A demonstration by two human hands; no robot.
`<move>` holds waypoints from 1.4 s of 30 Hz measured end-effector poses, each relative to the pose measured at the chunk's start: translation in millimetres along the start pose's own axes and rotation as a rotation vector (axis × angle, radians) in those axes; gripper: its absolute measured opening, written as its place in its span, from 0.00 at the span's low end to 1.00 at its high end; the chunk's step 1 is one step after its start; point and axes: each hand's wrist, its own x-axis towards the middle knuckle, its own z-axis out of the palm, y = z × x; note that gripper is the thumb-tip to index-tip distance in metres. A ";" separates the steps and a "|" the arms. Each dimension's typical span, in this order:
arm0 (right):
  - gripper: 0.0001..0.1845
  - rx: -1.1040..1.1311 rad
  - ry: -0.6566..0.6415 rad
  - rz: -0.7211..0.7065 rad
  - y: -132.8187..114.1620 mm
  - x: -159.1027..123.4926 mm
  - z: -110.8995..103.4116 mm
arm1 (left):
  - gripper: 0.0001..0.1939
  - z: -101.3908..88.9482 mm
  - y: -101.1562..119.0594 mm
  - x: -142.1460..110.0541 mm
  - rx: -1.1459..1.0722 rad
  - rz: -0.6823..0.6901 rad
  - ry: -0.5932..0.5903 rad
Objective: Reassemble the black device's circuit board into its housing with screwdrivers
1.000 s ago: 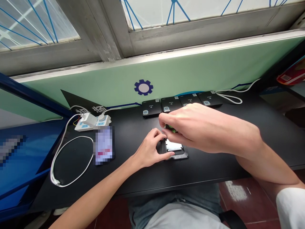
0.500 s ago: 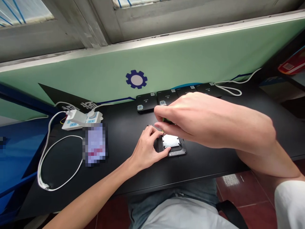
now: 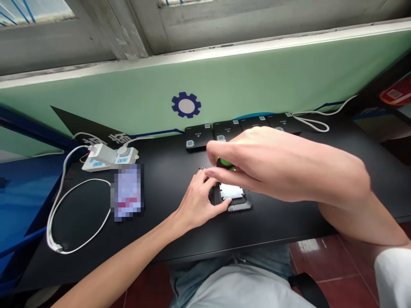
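Near the front of the tabletop lies a flat black case, with a white pad in it; the left hand is on its left side, thumb over the near part, fingers bent at the far part, though whether they grip or only press cannot be told; the right hand is above the case, fingers closed around a green and black tool, whose tip is hidden; behind, four black boxes stand in a row along the green wall; to the left are a power strip, a looped white cable and a pixelated slab.
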 end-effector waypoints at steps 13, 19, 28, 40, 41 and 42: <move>0.22 -0.079 0.019 0.024 -6.3 4.2 3.6 | 0.23 4.0 1.5 -1.0 0.000 -0.019 0.000; 0.14 -0.008 0.043 0.031 -4.0 -1.7 2.1 | 0.28 1.4 2.8 -2.8 -0.055 -0.050 0.006; 0.14 -0.005 0.022 0.031 -3.5 2.8 -1.7 | 0.23 -0.9 4.5 -3.7 -0.077 -0.039 0.033; 0.17 -0.078 0.039 0.016 -5.5 0.7 -0.4 | 0.22 -0.8 6.2 -3.1 -0.031 -0.022 0.061; 0.18 -0.095 0.045 0.035 -5.4 1.0 -0.7 | 0.22 -0.8 6.2 -3.1 -0.023 -0.016 0.062; 0.19 -0.107 0.048 0.059 -5.4 1.2 -1.2 | 0.22 -0.8 6.2 -3.2 -0.022 -0.016 0.062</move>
